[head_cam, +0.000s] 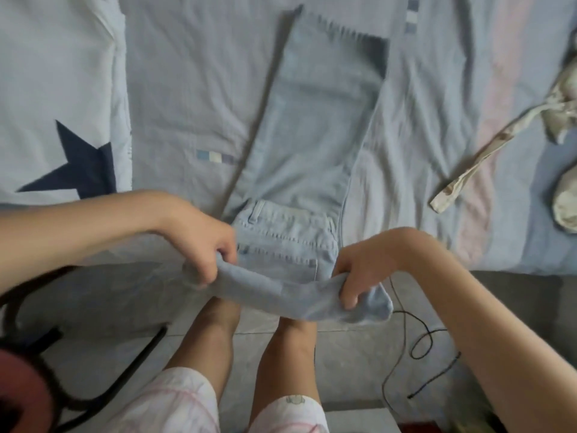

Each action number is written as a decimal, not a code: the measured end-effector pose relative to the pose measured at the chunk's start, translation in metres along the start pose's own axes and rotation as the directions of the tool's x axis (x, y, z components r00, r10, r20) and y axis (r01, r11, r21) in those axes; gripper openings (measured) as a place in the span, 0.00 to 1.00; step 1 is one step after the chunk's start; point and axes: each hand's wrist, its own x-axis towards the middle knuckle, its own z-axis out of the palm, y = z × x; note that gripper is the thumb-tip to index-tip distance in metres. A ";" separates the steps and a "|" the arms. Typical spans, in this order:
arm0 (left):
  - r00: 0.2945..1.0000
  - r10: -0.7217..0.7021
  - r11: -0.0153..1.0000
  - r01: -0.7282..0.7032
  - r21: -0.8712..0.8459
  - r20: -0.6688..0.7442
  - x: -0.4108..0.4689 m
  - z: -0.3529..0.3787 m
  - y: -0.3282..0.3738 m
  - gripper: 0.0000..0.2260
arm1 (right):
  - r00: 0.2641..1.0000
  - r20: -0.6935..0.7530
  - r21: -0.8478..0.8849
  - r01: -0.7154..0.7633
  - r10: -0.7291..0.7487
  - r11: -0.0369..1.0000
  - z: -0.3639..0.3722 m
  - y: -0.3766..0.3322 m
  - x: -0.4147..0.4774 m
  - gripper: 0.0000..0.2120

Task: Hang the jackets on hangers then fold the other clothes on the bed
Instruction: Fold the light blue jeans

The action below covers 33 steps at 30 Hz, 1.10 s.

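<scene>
As the head camera looks down over the edge of the bed, a pair of light blue jeans lies on the pale blue sheet in the middle of the view, with the legs laid one on the other and stretching away from the person. The near end of the jeans, where a back pocket and belt loops show, reaches the bed edge and is lifted a little. The left hand grips this end at its left side, the fingers curled tightly around a bunch of the denim. The right hand grips the same end at its right side, the fingers also closed around the cloth, so the fabric hangs between both hands above the person's bare legs. On the left part of the bed a white garment with a dark star lies flat, apart from the jeans. At the right edge a crumpled cream garment rests on the sheet, and its long strap points toward the jeans without touching them. Below, a thin black cable curls on the grey floor.
</scene>
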 end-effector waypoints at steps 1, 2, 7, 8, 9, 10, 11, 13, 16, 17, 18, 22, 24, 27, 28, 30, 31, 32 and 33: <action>0.999 0.018 1.000 -0.018 0.005 0.045 -0.001 -0.001 0.001 0.04 | 0.999 0.030 -0.016 0.015 -0.015 1.000 -0.003 -0.001 0.000 0.02; 0.998 0.052 0.997 -0.053 0.050 0.022 -0.002 -0.003 0.001 0.03 | 0.999 0.020 -0.003 0.027 -0.027 1.000 -0.007 0.002 0.000 0.03; 0.837 0.162 0.952 -0.272 -0.140 -0.523 -0.031 -0.075 -0.011 0.10 | 0.937 -0.321 0.477 0.287 -0.140 0.831 -0.058 0.063 -0.028 0.13; 0.747 0.108 0.900 -0.354 -0.255 -0.655 -0.031 -0.094 -0.015 0.10 | 0.887 -0.444 0.605 0.404 -0.131 0.686 -0.071 0.076 -0.031 0.10; 0.617 0.009 0.821 -0.454 -0.347 -0.787 -0.021 -0.112 -0.020 0.07 | 0.823 -0.563 0.695 0.519 -0.072 0.499 -0.084 0.093 -0.029 0.08; 0.472 -0.117 0.734 -0.551 -0.397 -0.874 -0.010 -0.133 -0.020 0.04 | 0.751 -0.660 0.724 0.629 0.019 0.282 -0.098 0.110 -0.026 0.08; 0.352 -0.277 0.632 -0.634 -0.445 -0.894 0.001 -0.149 -0.026 0.03 | 0.693 -0.715 0.699 0.713 0.091 0.059 -0.107 0.121 -0.017 0.11; 0.298 -0.510 0.420 -0.733 -0.536 -0.807 0.038 -0.173 -0.036 0.09 | 0.631 -0.757 0.596 0.773 0.167 -0.217 -0.120 0.136 0.010 0.22; 0.189 -0.641 0.415 -0.730 -0.543 -0.744 0.091 -0.171 -0.051 0.21 | 0.581 -0.769 0.559 0.813 0.264 -0.161 -0.124 0.129 0.055 0.29; 0.139 -0.635 0.453 -0.730 -0.512 -0.760 0.098 -0.163 -0.046 0.18 | 0.538 -0.793 0.522 0.842 0.287 -0.135 -0.123 0.123 0.067 0.24; 0.104 -0.610 0.502 -0.716 -0.485 -0.785 0.101 -0.155 -0.042 0.17 | 0.493 -0.805 0.484 0.867 0.329 -0.114 -0.123 0.119 0.077 0.19; 0.046 -0.480 0.665 -0.632 -0.398 -0.876 0.096 -0.147 -0.046 0.14 | 0.403 -0.717 0.463 0.885 0.569 -0.044 -0.121 0.114 0.087 0.05; 0.089 -0.464 0.658 -0.630 -0.411 -0.881 0.087 -0.149 -0.049 0.09 | 0.389 -0.734 0.451 0.892 0.557 -0.028 -0.120 0.113 0.086 0.04; 0.149 -0.387 0.639 -0.669 -0.381 -0.910 0.074 -0.164 -0.039 0.12 | 0.308 -0.751 0.355 0.934 0.584 -0.036 -0.123 0.117 0.075 0.04; 0.146 -0.374 0.633 -0.681 -0.367 -0.916 0.073 -0.171 -0.037 0.11 | 0.290 -0.751 0.312 0.948 0.593 -0.068 -0.125 0.122 0.073 0.05; 0.122 -0.374 0.658 -0.663 -0.356 -0.919 0.077 -0.182 -0.036 0.10 | 0.287 -0.753 0.272 0.955 0.592 -0.118 -0.127 0.130 0.074 0.05; 0.103 -0.386 0.696 -0.619 -0.363 -0.917 0.082 -0.187 -0.036 0.12 | 0.302 -0.751 0.298 0.949 0.587 -0.105 -0.128 0.133 0.077 0.05; 0.073 -0.416 0.731 -0.567 -0.381 -0.907 0.088 -0.190 -0.037 0.14 | 0.321 -0.746 0.346 0.935 0.584 -0.073 -0.129 0.135 0.081 0.08; 0.044 -0.461 0.742 -0.528 -0.412 -0.887 0.096 -0.189 -0.039 0.16 | 0.336 -0.737 0.396 0.918 0.587 -0.028 -0.128 0.137 0.086 0.14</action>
